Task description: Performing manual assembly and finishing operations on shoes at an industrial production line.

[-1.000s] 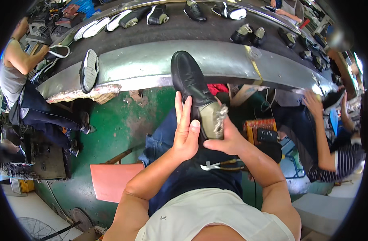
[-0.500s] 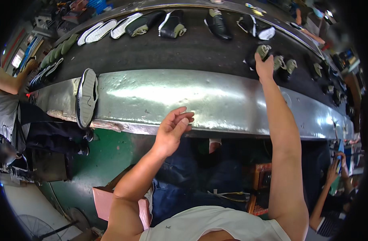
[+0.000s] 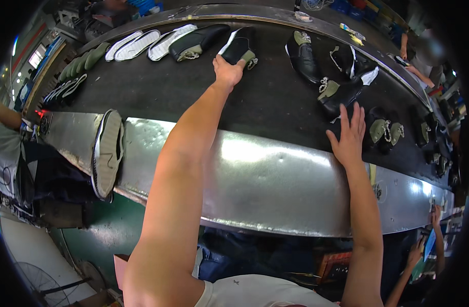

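Note:
My left hand (image 3: 228, 71) reaches over the dark belt and is closed on the heel end of a black shoe (image 3: 240, 45) with a white sole edge and an olive lining. Some of its fingers are hidden behind the shoe. My right hand (image 3: 349, 137) is open, its fingers spread at the near side of another black shoe (image 3: 342, 98). That shoe lies on its side, with cord lacing at its olive opening. Just beyond it is a black lace-up shoe (image 3: 303, 59), and a black shoe with a white sole (image 3: 361, 69) lies to its right.
Along the near side runs a shiny metal ledge (image 3: 267, 179), with a pale ribbed sole (image 3: 107, 153) lying across its left part. White soles (image 3: 137, 45) and olive pieces (image 3: 83, 62) lie at the far left. More dark shoes (image 3: 387, 130) stand to the right. Other people work at both sides.
My left hand has gone from above the ledge out to the far shoe and closed on it. My right hand has let go of its shoe and drawn back, fingers spread. The view has shifted.

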{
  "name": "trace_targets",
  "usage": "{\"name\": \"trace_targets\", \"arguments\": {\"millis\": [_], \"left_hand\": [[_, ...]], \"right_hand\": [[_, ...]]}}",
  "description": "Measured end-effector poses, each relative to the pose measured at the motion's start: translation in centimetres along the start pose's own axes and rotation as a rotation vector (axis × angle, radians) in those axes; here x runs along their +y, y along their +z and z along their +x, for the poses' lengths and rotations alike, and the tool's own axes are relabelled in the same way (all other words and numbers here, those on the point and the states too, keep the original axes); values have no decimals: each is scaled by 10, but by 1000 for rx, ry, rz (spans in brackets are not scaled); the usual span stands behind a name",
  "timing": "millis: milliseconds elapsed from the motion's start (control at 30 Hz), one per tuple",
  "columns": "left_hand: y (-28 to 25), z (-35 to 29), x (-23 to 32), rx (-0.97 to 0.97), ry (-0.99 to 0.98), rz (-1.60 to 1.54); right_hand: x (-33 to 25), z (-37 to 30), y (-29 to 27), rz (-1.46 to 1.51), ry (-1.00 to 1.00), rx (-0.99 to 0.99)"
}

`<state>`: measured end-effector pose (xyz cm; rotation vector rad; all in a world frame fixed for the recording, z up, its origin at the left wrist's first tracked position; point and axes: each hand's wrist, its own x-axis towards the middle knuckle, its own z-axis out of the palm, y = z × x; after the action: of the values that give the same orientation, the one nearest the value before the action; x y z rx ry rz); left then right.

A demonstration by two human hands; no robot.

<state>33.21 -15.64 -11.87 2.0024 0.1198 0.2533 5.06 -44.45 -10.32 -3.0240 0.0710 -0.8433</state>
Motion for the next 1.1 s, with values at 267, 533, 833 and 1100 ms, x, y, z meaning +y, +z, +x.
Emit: {"name": "trace_targets", "arguments": {"millis": [267,533,833,1100], "left_hand": [[54,-52,37,-615,284,114],[56,-43,26,-418,403,114],[37,85,-5,157,287,399],[51,116,-36,197,147,311]], "right_hand": [[22,51,40,-151,-27,-178],[12,33,-6,-10,673,-354],[-21,74,-7,-170,38,-157],[12,153,103,-69,165,-233]]}}
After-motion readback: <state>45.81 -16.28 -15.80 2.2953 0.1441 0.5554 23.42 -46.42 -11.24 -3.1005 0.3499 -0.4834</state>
